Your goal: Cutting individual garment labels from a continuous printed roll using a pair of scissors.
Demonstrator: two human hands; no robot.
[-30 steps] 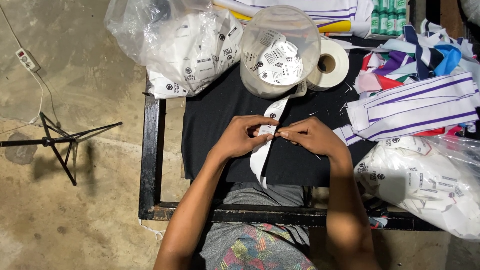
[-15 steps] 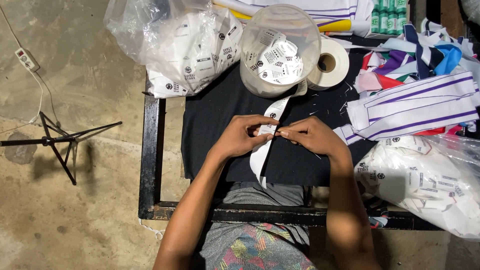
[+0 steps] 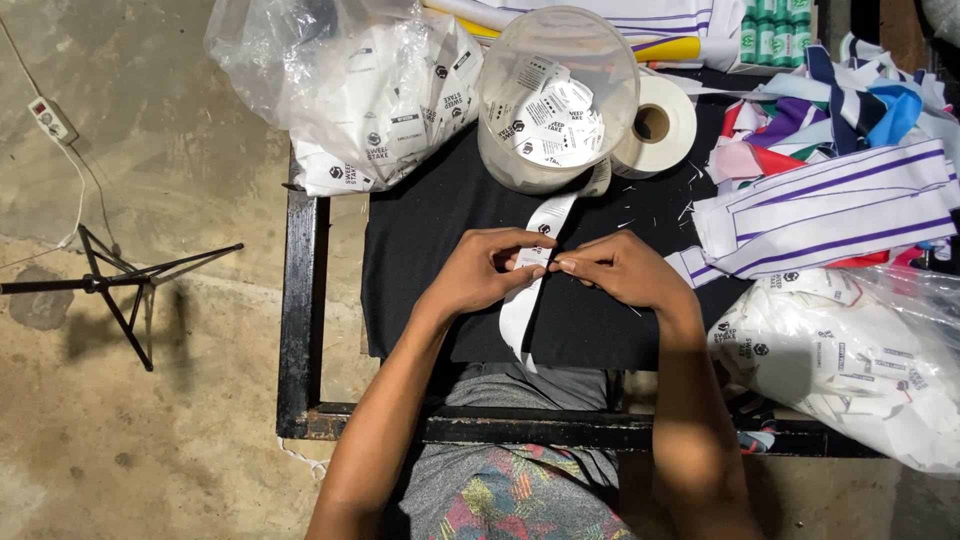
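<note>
Pinching a white label strip [image 3: 533, 275] over the black cloth [image 3: 440, 250], left hand [image 3: 478, 272] and right hand [image 3: 618, 268] meet with fingertips closed on it. Its free end dangles off the table edge, so a loose pinch could let it slip; the tub [image 3: 556, 95] stands close behind.

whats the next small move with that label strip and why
Probably part the label pinched between the left hand and right hand from the white label strip, then drop it in the clear plastic tub. Both hands grip the strip at one spot, and the tub already holds loose labels like it.
</note>
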